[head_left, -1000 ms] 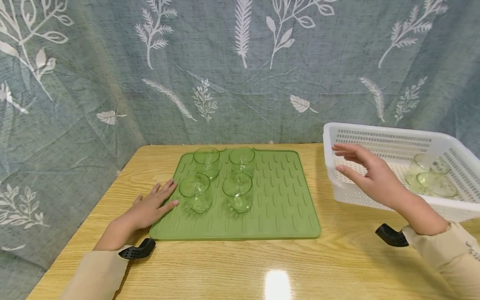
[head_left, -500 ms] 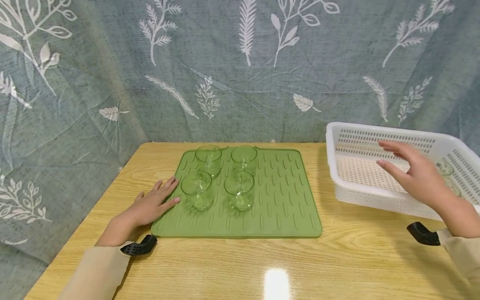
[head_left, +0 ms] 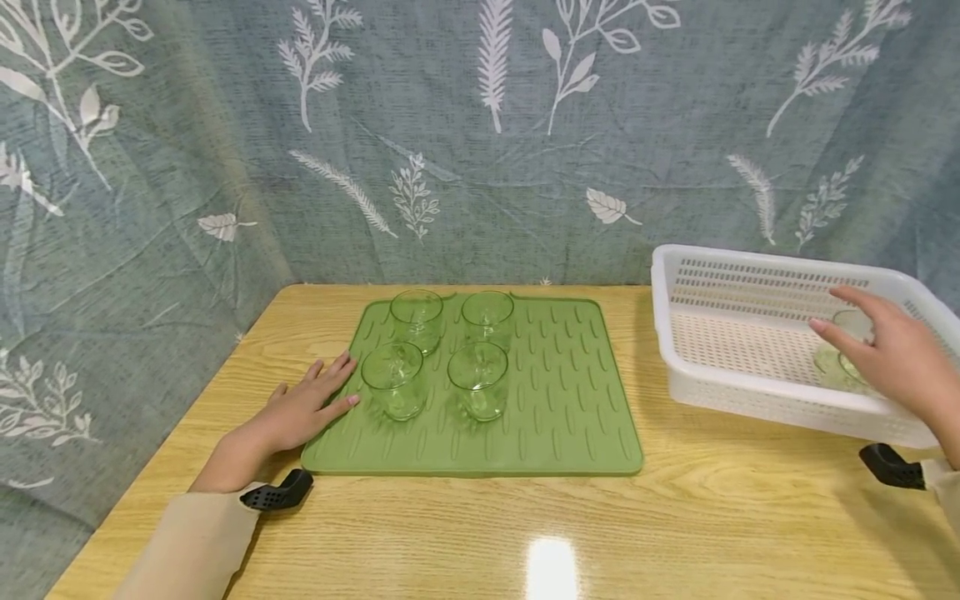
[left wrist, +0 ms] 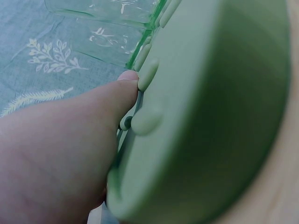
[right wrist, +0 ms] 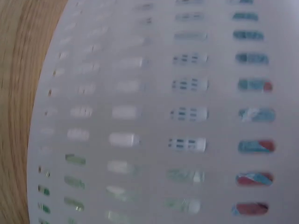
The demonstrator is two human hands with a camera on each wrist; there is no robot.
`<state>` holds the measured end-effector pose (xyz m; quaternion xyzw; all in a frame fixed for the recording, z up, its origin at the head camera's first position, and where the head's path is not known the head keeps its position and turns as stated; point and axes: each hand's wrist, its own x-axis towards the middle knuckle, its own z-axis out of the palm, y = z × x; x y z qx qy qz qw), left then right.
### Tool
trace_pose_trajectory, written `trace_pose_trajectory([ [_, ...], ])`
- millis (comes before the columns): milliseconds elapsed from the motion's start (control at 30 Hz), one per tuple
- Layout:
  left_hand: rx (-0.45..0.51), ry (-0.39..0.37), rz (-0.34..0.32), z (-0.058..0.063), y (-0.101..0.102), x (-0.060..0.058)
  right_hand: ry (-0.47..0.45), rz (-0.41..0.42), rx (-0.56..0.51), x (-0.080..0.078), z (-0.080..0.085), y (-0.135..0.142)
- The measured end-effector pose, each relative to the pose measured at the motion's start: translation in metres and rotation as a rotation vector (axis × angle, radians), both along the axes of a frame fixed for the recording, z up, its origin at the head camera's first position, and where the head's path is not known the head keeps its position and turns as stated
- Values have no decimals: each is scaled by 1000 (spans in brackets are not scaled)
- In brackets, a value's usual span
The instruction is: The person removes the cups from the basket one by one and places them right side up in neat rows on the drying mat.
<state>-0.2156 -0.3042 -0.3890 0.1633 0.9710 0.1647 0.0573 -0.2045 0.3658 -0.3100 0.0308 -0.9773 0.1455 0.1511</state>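
My left hand [head_left: 303, 412] rests flat with spread fingers on the left edge of a green ridged drying mat [head_left: 570, 400]. In the left wrist view its thumb [left wrist: 117, 95] lies along the edge of the mat [left wrist: 187, 93]. Several clear green glasses stand upright on the mat, among them a front left glass [head_left: 393, 383] and a front right glass [head_left: 480, 383]. At the right, my right hand [head_left: 896, 354] hovers over a white plastic basket [head_left: 750, 387], fingers apart and holding nothing. Green glasses [head_left: 828, 367] inside the basket are partly hidden behind that hand.
A wooden table [head_left: 450, 533] carries the mat and basket. A blue-green leaf-patterned curtain [head_left: 465, 200] hangs behind and at the left. The basket's slotted wall [right wrist: 154, 112] fills the right wrist view.
My right hand has moved rightward over the basket, from its left end to near the glasses inside. The left hand and the glasses on the mat have stayed put.
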Motion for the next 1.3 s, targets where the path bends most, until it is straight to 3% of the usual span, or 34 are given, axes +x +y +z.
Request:
trace_pose_trajectory([
  [467, -1, 3, 4, 2, -1, 0, -158, -122, 90, -36, -16, 61],
  [567, -1, 1, 2, 2, 0, 0, -183, -143, 67, -35, -16, 61],
  [833, 8, 4, 5, 0, 1, 1, -109, -229, 45, -29, -15, 51],
  [1100, 7, 6, 12, -3, 1, 1, -203, -206, -69, -50, -40, 84],
  [1300, 8, 13, 7, -4, 0, -1, -255, -263, -118, -73, -67, 118],
])
